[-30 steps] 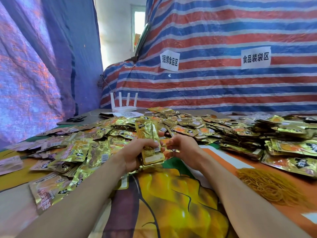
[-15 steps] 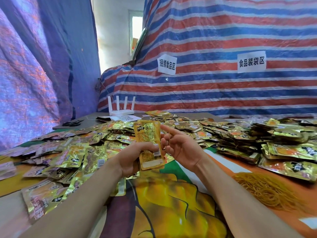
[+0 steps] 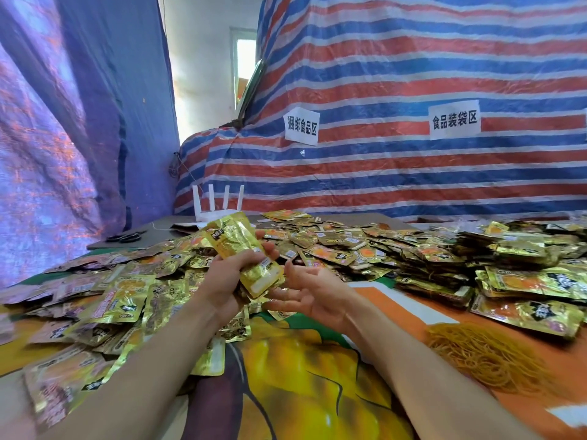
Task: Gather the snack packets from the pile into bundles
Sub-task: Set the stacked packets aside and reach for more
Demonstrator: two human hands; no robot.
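Gold foil packets (image 3: 243, 254), small stack tilted, clasped in left hand (image 3: 227, 277) at frame centre; right hand (image 3: 313, 296) just beside, palm up, fingers spread, empty; pile (image 3: 349, 246) behind.

Left edge of the packet pile (image 3: 47, 369) blurred; rubber bands (image 3: 486, 357) smeared too (right foreground), forearms cut off below.

Bare surface (image 3: 317, 376) lies only in the near middle, between the two forearms and under the hands. To the left, loose snack packets (image 3: 104, 306) cover the cloth right up to the left forearm. Behind the hands the pile (image 3: 343, 246) runs across the whole width. On the right, stacked packets (image 3: 524, 281) and a heap of rubber bands (image 3: 486, 357) crowd the edge, with an orange strip free between them and the right forearm.
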